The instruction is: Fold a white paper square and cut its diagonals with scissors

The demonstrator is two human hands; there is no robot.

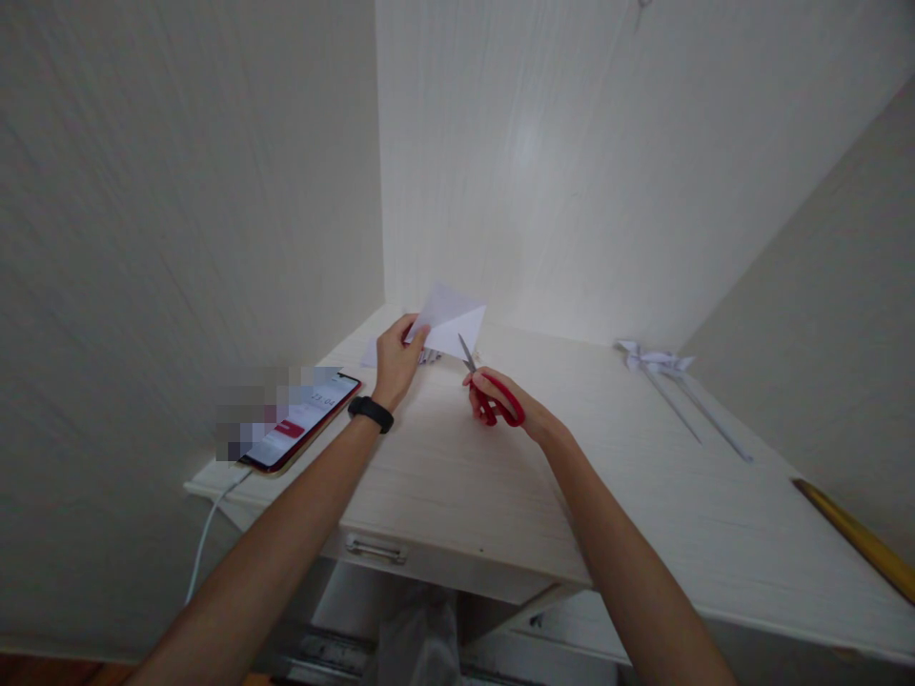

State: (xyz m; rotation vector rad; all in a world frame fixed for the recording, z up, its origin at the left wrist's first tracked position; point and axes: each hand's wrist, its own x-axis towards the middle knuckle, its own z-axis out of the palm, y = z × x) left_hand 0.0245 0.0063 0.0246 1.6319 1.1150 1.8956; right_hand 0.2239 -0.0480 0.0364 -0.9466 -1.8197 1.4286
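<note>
A square sheet of white paper with a crease across it is raised a little above the desk. My left hand, a black band on its wrist, pinches the sheet at its left corner between thumb and fingers. In my right hand is a pair of red-handled scissors, fingers in the loops. The blades are parted and point up at the lower right part of the paper; whether they touch it I cannot tell. Behind the left hand, more paper lies on the desk, partly hidden.
On the left of the white desk, a phone lies with a white cable plugged in. Two paper pinwheels on sticks rest at the back right. A gold-coloured strip lies along the right edge. Walls enclose the back and sides.
</note>
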